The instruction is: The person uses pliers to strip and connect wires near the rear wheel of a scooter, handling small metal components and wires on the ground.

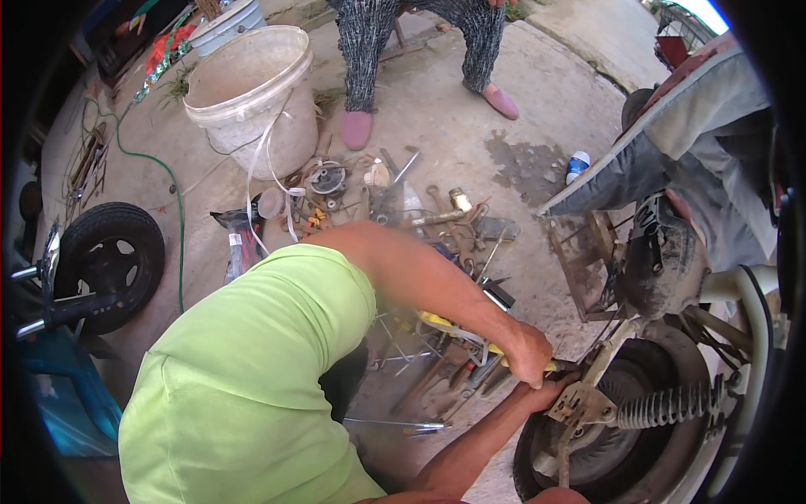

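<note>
My left hand point(527, 354) is closed around a yellow-handled tool point(556, 366), its end reaching toward the rear wheel point(638, 361). Just below it, my right hand point(547, 393) is closed at the wheel's hub bracket point(585, 406); what its fingers grip is hidden. A coil-spring shock absorber point(667, 410) runs across the wheel. Loose wrenches, rods and other tools point(457, 378) lie on the concrete beside my arms. My green sleeve fills the lower left.
Ahead are a white bucket point(248, 126) and a person's legs in pink shoes point(354, 126). At right are another person's grey-trousered leg point(638, 151), a metal frame point(575, 269) and a blue can point(578, 166). A loose tyre point(111, 260) and green hose point(176, 193) are at left.
</note>
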A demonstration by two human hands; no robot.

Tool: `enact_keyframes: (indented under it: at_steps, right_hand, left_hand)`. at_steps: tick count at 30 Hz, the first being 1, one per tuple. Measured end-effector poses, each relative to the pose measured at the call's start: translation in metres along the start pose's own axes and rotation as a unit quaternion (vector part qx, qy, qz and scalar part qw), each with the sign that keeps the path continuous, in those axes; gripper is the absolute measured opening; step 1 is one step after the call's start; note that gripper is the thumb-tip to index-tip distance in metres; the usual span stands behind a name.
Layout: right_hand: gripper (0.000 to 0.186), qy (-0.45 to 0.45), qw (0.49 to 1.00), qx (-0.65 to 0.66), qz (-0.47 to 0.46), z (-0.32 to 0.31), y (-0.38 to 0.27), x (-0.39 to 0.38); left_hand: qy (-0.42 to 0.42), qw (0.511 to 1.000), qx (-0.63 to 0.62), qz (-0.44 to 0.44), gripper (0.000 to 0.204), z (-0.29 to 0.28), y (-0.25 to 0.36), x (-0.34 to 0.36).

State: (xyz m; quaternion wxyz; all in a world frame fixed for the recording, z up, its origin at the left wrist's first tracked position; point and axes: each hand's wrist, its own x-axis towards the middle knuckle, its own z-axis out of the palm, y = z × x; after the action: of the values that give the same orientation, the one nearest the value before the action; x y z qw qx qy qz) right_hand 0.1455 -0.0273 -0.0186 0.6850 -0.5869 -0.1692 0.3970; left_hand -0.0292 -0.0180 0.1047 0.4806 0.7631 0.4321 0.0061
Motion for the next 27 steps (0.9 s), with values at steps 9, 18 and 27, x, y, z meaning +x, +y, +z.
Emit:
enact_keyframes:
  at_steps: [9, 18, 27]
  right_hand:
    - [0.049, -0.044, 0.998, 0.053, -0.015, 0.005, 0.009, 0.007]
    - [0.053, -0.006, 0.995, 0.083, 0.047, 0.008, 0.001, 0.006]
    - [0.047, 0.038, 0.999, 0.038, 0.004, 0.02, -0.014, -0.02]
  left_hand:
    - [0.155, 0.975, 0.097, 0.124, 0.04, 0.041, -0.077, 0.047]
    - [0.172, 0.952, 0.105, 0.229, 0.031, 0.026, -0.094, 0.062]
    - [0.017, 0.998, 0.061, 0.02, 0.048, -0.006, -0.008, 0.005]
